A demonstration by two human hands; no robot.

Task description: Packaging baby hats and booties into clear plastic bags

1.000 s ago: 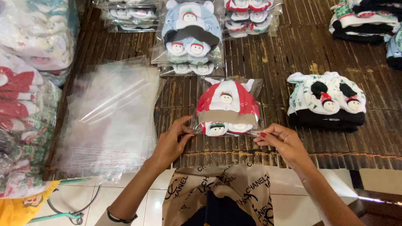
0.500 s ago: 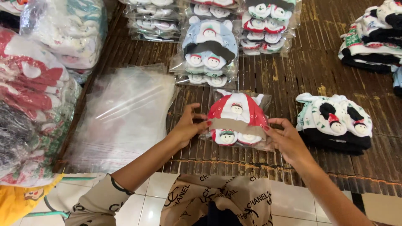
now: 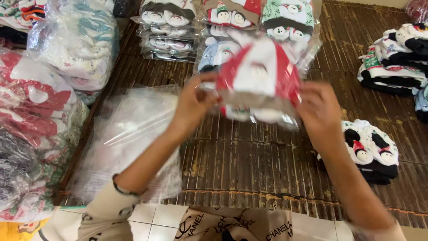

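Both hands up over the mat (image 3: pixel 249 165), holding 1 clear pack (image 3: pixel 261 82) of red-and-white socks between them. Left hand (image 3: pixel 192 103) pinches the pack's left edge w/ thumb and fingertips; right hand (image 3: pixel 322 114) grips the right edge, fingers curled round it. Pack is lifted off the mat, blurred, roughly level, in front of the packed rows at the far side.

Behind it: approx 3 stacks of bagged socks (image 3: pixel 171 22) across the top, exact no. per stack can't tell. 1 loose unbagged bundle (image 3: pixel 372 151), white w/ black and small red figures, lies on the mat just right of the right forearm. 1 more pile of loose socks (image 3: pixel 394 67) far right, well apart from the hands.

Left of the left forearm: 1 pile of empty clear bags (image 3: pixel 133 134), flat on the mat, count not readable. Further left, 2 or more big plastic sacks (image 3: pixel 71 49) stuffed w/ socks, red/white and teal/white. White floor tiles (image 3: pixel 151 216) show at the near edge of the mat.
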